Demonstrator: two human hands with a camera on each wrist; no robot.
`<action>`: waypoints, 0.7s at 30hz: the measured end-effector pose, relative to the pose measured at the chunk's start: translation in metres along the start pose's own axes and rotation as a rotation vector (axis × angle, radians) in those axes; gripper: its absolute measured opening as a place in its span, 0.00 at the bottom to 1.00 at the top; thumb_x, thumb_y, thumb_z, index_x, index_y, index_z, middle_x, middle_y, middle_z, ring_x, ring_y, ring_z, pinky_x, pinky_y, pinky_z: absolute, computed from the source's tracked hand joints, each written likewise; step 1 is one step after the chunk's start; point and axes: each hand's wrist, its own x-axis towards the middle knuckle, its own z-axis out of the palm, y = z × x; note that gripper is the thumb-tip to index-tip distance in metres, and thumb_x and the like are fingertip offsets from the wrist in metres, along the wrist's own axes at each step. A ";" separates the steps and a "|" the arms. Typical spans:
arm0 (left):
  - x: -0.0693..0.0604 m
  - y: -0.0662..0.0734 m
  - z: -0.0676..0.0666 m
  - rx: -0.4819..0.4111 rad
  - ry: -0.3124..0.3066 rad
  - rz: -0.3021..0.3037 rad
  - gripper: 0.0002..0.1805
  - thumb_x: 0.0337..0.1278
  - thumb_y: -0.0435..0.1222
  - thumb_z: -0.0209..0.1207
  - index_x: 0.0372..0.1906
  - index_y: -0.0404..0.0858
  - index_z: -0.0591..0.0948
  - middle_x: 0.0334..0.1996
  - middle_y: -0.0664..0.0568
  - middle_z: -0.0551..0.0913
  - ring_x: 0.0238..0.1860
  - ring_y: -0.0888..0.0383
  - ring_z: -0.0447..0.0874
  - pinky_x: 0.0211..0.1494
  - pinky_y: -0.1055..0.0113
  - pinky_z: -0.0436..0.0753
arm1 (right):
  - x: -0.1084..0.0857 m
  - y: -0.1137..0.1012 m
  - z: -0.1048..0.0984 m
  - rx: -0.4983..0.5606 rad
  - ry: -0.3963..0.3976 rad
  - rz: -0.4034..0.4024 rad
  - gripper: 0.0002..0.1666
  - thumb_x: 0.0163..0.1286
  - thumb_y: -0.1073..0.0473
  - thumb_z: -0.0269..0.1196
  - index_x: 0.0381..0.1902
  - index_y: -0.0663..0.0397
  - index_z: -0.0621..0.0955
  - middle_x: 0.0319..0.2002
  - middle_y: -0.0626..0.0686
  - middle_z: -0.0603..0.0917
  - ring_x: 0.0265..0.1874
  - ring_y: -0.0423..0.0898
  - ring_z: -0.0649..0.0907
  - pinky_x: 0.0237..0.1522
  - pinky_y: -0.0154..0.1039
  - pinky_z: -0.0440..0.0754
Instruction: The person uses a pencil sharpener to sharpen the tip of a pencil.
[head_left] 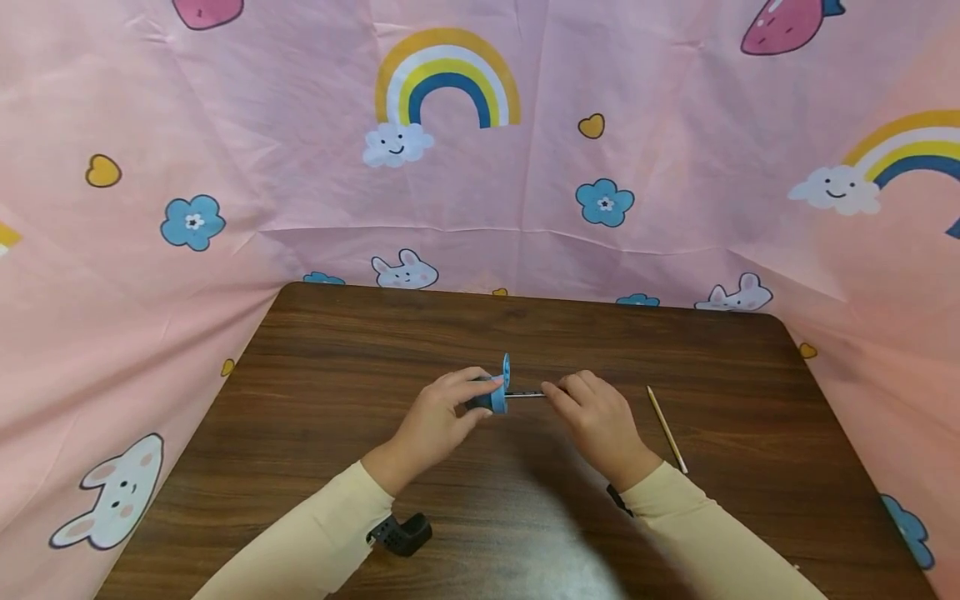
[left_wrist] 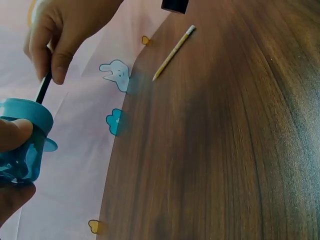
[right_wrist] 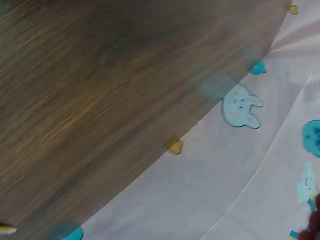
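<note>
My left hand (head_left: 438, 417) holds a small blue pencil sharpener (head_left: 498, 400) with a see-through barrel, its round flap (head_left: 506, 368) standing up from the rim. In the left wrist view, the thumb presses the side of the sharpener (left_wrist: 35, 117) near its top. From the right, my right hand (head_left: 596, 421) pinches a dark pencil (head_left: 525, 394) between thumb and fingers. The pencil's other end meets the sharpener's top, and its tip is hidden there. The right wrist view shows only a dark bit of fingers at its lower right edge.
A yellow pencil (head_left: 667, 429) with a white end lies on the dark wooden table (head_left: 337, 350), to the right of my right hand. A pink patterned cloth (head_left: 480, 183) hangs behind the table and along its sides. A black wrist device (head_left: 402, 534) sits by the left sleeve.
</note>
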 end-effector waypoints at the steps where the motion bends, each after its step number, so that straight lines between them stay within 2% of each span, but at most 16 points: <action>1: 0.000 0.000 0.000 0.015 -0.005 0.012 0.25 0.46 0.25 0.70 0.54 0.38 0.84 0.51 0.48 0.81 0.46 0.54 0.80 0.38 0.69 0.83 | 0.000 -0.001 0.000 0.005 -0.004 0.006 0.09 0.59 0.68 0.66 0.39 0.60 0.86 0.28 0.52 0.77 0.25 0.46 0.74 0.22 0.37 0.76; 3: -0.001 0.000 0.000 0.060 -0.009 0.055 0.24 0.46 0.26 0.70 0.53 0.39 0.84 0.51 0.48 0.81 0.48 0.53 0.80 0.42 0.66 0.83 | 0.002 -0.004 -0.003 0.039 -0.047 0.043 0.08 0.54 0.69 0.69 0.34 0.60 0.86 0.25 0.50 0.75 0.23 0.44 0.72 0.20 0.34 0.73; 5: -0.002 -0.001 0.001 0.120 -0.003 0.130 0.24 0.45 0.26 0.71 0.52 0.39 0.85 0.50 0.47 0.81 0.49 0.52 0.80 0.45 0.64 0.83 | 0.005 -0.005 -0.006 0.122 -0.136 0.118 0.08 0.51 0.68 0.73 0.30 0.58 0.86 0.23 0.48 0.74 0.22 0.42 0.71 0.20 0.32 0.72; 7: -0.002 -0.004 0.001 0.160 0.017 0.222 0.22 0.45 0.26 0.71 0.50 0.39 0.86 0.49 0.47 0.82 0.50 0.51 0.80 0.49 0.62 0.83 | 0.010 -0.005 -0.012 0.266 -0.286 0.235 0.06 0.52 0.66 0.73 0.28 0.57 0.85 0.22 0.45 0.75 0.21 0.38 0.72 0.21 0.30 0.73; 10: -0.003 -0.007 0.002 0.185 0.051 0.354 0.21 0.43 0.23 0.70 0.47 0.39 0.87 0.48 0.46 0.81 0.49 0.51 0.80 0.50 0.64 0.83 | 0.020 0.001 -0.022 0.568 -0.540 0.464 0.03 0.60 0.63 0.69 0.28 0.57 0.86 0.21 0.43 0.77 0.19 0.36 0.73 0.21 0.31 0.74; 12: -0.003 -0.007 0.003 0.182 0.065 0.399 0.20 0.44 0.22 0.69 0.46 0.40 0.87 0.47 0.46 0.81 0.49 0.52 0.80 0.50 0.66 0.82 | 0.025 0.007 -0.026 0.712 -0.660 0.595 0.06 0.64 0.62 0.66 0.30 0.59 0.86 0.20 0.44 0.78 0.17 0.37 0.72 0.20 0.33 0.73; 13: -0.003 -0.008 0.003 0.177 0.070 0.402 0.20 0.45 0.21 0.69 0.46 0.40 0.87 0.47 0.46 0.81 0.49 0.52 0.80 0.51 0.66 0.82 | 0.027 0.009 -0.027 0.740 -0.696 0.629 0.07 0.65 0.61 0.65 0.31 0.59 0.87 0.20 0.44 0.79 0.18 0.37 0.72 0.21 0.33 0.73; 14: -0.003 -0.008 0.004 0.172 0.073 0.394 0.20 0.46 0.21 0.68 0.46 0.39 0.87 0.47 0.46 0.81 0.50 0.52 0.80 0.52 0.65 0.82 | 0.029 0.010 -0.028 0.732 -0.715 0.642 0.07 0.65 0.60 0.65 0.33 0.58 0.87 0.21 0.44 0.80 0.18 0.37 0.72 0.21 0.33 0.73; 16: -0.003 -0.008 0.005 0.164 0.077 0.356 0.19 0.47 0.22 0.68 0.46 0.39 0.87 0.48 0.45 0.81 0.50 0.51 0.80 0.52 0.64 0.82 | 0.030 0.008 -0.027 0.631 -0.711 0.589 0.08 0.66 0.59 0.65 0.35 0.58 0.87 0.23 0.44 0.80 0.20 0.37 0.73 0.23 0.33 0.73; 18: -0.003 -0.008 0.005 0.152 0.083 0.300 0.19 0.47 0.23 0.68 0.47 0.38 0.87 0.49 0.45 0.81 0.51 0.50 0.80 0.51 0.62 0.83 | 0.031 0.004 -0.026 0.456 -0.664 0.497 0.10 0.65 0.58 0.66 0.39 0.57 0.87 0.28 0.45 0.82 0.24 0.38 0.76 0.25 0.33 0.76; 21: -0.002 -0.007 0.004 0.141 0.084 0.204 0.20 0.47 0.24 0.69 0.49 0.39 0.86 0.49 0.46 0.82 0.51 0.50 0.80 0.50 0.59 0.83 | 0.029 -0.002 -0.024 0.213 -0.550 0.345 0.19 0.60 0.54 0.70 0.48 0.55 0.85 0.35 0.48 0.82 0.32 0.42 0.79 0.30 0.36 0.80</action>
